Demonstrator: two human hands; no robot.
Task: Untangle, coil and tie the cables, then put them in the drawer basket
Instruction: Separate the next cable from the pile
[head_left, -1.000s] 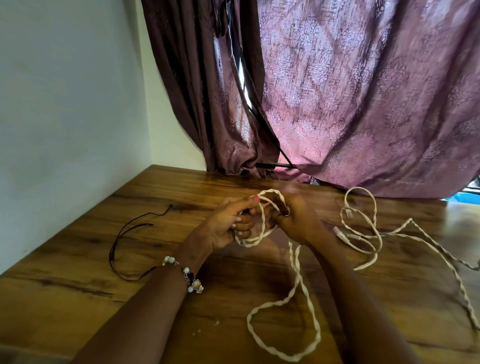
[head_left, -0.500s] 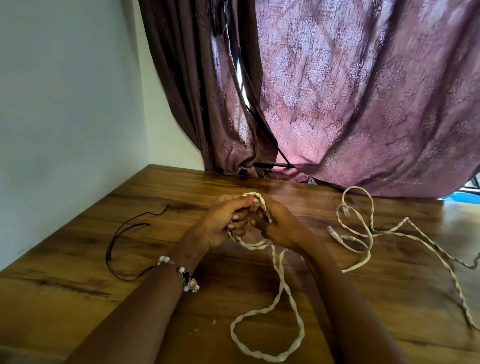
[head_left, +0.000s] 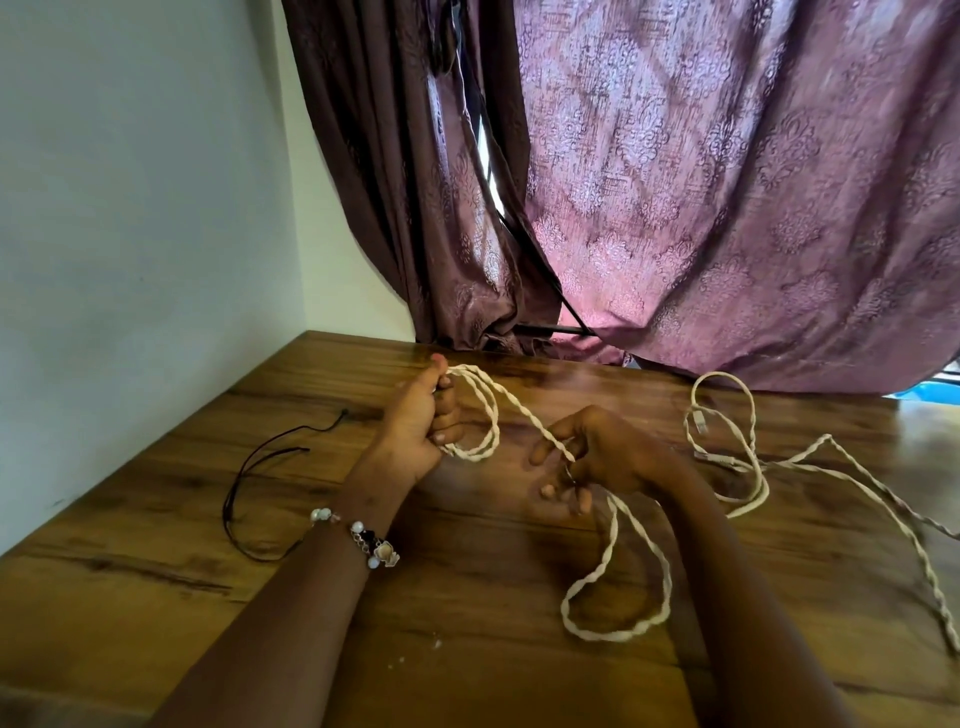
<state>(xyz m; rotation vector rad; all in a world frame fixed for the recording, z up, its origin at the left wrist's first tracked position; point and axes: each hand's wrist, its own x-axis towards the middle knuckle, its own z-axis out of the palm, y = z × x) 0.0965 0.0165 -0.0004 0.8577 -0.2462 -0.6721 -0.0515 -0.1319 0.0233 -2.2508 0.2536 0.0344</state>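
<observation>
A long white twisted cable (head_left: 618, 571) lies across the wooden table (head_left: 156, 519). My left hand (head_left: 421, 421) grips a small coil of it, with loops hanging to the right of the fist. From there a strand runs down to my right hand (head_left: 597, 457), which holds it between curled fingers. Below that hand the cable falls into a loose loop on the table. Its far part, with plugs, lies in loops at the right (head_left: 727, 447). A thin black cable (head_left: 260, 467) lies on the table to the left, untouched.
A white wall stands close on the left. Purple curtains (head_left: 727, 208) hang at the table's back edge. The drawer basket is not in view.
My hands were close together on the coil and have drawn apart. The left hand rose and moved left with the coil. The right hand slid down along the strand.
</observation>
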